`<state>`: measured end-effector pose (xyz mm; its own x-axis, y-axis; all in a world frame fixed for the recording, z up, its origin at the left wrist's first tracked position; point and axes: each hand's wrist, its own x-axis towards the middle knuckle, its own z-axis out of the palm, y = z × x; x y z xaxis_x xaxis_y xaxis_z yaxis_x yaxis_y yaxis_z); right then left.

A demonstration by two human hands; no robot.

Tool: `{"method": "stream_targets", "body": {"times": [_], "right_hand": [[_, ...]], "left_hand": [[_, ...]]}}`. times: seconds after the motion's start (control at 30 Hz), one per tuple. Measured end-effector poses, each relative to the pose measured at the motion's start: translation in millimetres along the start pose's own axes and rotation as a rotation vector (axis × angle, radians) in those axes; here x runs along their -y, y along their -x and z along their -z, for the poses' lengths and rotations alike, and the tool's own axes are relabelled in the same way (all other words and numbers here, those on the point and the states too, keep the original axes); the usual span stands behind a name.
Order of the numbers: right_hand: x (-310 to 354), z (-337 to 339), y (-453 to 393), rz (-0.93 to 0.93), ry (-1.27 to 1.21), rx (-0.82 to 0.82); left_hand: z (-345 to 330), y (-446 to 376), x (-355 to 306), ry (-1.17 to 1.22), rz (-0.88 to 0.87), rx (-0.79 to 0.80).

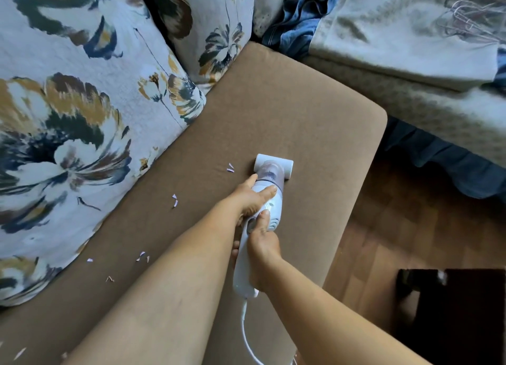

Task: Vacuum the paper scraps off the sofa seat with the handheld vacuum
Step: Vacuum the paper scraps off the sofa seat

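Note:
A white handheld vacuum (pixel 269 173) lies with its wide nozzle flat on the brown sofa seat (pixel 301 112). My right hand (pixel 262 244) grips the vacuum's handle, thumb up near the switch. My left hand (pixel 253 197) rests on the vacuum's body with straight fingers laid over it. Small white paper scraps (pixel 230 168) lie just left of the nozzle. More scraps (pixel 174 200) lie further left, others (pixel 142 256) nearer me, and a few (pixel 19 353) at the lower left corner. A white cord (pixel 245 329) trails from the handle's end.
Floral cushions (pixel 82 118) line the seat's left side and back. A pale blanket-covered couch (pixel 410 49) with blue denim cloth (pixel 295 16) stands beyond the far end. Wooden floor (pixel 383 241) lies to the right, with a dark piece of furniture (pixel 451 315) at the lower right.

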<state>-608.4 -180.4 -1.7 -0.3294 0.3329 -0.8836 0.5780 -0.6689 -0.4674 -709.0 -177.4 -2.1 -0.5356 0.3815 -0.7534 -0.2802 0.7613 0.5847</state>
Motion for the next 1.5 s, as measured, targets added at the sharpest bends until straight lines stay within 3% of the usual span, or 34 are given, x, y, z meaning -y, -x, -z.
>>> {"method": "stream_targets", "body": {"times": [0.2, 0.73, 0.97, 1.17, 1.5], "right_hand": [[-65, -27, 38, -0.043, -0.026, 0.037], [-194, -75, 126, -0.077, -0.006, 0.053], [-194, -78, 151, -0.025, 0.002, 0.021], [-156, -83, 151, 0.069, 0.055, 0.045], [-86, -78, 79, 0.066, 0.085, 0.072]], "left_hand": [[13, 43, 63, -0.088, -0.011, 0.008], [43, 148, 191, 0.006, 0.020, -0.015], [53, 176, 183, 0.037, -0.009, -0.033], [72, 175, 145, 0.066, -0.072, -0.076], [75, 110, 81, 0.032, -0.053, -0.122]]}}
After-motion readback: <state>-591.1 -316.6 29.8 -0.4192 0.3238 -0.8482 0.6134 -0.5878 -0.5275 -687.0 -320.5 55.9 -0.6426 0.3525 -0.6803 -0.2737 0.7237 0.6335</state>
